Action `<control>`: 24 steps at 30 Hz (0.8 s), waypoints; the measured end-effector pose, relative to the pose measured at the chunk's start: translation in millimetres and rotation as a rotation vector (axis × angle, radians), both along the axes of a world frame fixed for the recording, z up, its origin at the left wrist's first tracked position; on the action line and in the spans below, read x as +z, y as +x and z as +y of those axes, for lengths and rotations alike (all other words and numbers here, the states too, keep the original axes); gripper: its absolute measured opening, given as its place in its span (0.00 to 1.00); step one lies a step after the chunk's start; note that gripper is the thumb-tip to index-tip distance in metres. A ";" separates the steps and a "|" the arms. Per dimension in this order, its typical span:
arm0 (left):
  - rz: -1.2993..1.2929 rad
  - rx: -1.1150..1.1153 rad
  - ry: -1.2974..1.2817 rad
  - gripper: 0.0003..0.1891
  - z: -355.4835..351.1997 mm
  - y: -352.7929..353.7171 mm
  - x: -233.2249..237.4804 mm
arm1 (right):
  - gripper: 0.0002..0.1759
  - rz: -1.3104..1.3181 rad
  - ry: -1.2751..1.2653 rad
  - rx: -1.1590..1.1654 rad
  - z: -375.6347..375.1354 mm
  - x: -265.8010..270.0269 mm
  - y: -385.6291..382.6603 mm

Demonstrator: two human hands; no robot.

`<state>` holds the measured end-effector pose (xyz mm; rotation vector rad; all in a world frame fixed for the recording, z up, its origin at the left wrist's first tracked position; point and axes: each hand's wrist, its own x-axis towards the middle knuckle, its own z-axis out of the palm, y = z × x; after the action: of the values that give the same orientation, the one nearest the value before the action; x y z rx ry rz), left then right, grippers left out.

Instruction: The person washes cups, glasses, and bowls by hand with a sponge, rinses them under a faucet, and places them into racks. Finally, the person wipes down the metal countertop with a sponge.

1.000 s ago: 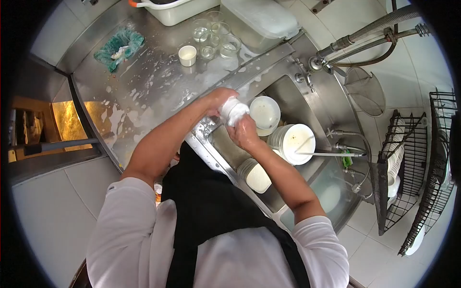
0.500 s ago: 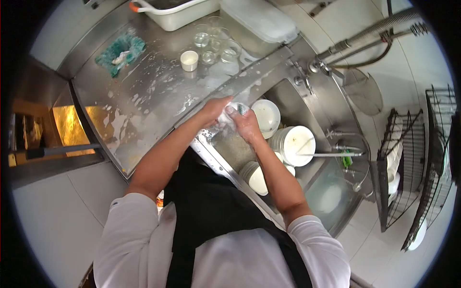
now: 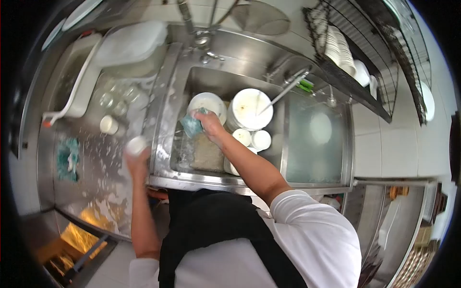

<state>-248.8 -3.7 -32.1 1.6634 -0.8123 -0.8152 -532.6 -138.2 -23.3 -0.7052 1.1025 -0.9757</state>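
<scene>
My left hand (image 3: 138,163), smeared by motion, is closed around a small white cup (image 3: 137,145) above the soapy steel counter (image 3: 103,163). Over the left side of the sink (image 3: 178,91), my right hand (image 3: 212,127) grips a green scouring pad (image 3: 192,126). Just behind that pad lies a white bowl (image 3: 207,102), partly covered by it and my fingers. A tall stack of white plates (image 3: 251,108) stands to the right, a utensil handle (image 3: 288,90) resting across it. Small white cups (image 3: 261,140) sit in front of the stack, partly hidden by my right forearm.
On the counter are another white cup (image 3: 109,125), several clear glasses (image 3: 118,102), a green crumpled cloth (image 3: 68,159), a white tub (image 3: 81,96) and a lidded plastic container (image 3: 132,48). A water-filled basin (image 3: 312,153) adjoins the sink. Wire racks (image 3: 365,62) hang at upper right.
My hands have moved apart from their joined position. The left went out over the counter with the cup; the right stays over the sink with the pad. The view has turned to the right.
</scene>
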 end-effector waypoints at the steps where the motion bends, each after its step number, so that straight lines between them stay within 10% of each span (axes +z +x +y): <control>1: 0.036 0.129 -0.106 0.38 8.7 17.4 -7.3 | 0.20 0.038 -0.019 0.108 -1.0 -8.6 -20.5; 11: -0.546 0.379 0.124 0.43 59.1 93.9 -34.5 | 0.16 -0.267 -0.040 -0.387 -43.0 -22.4 -304.2; 24: -0.661 0.392 0.389 0.44 93.8 36.5 -69.5 | 0.09 -0.182 0.047 -0.791 -138.4 -66.4 -437.2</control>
<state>-212.4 90.1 -101.6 2.4010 -0.7470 -0.1331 -969.8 -276.6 -89.7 -0.1099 1.2567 -1.6365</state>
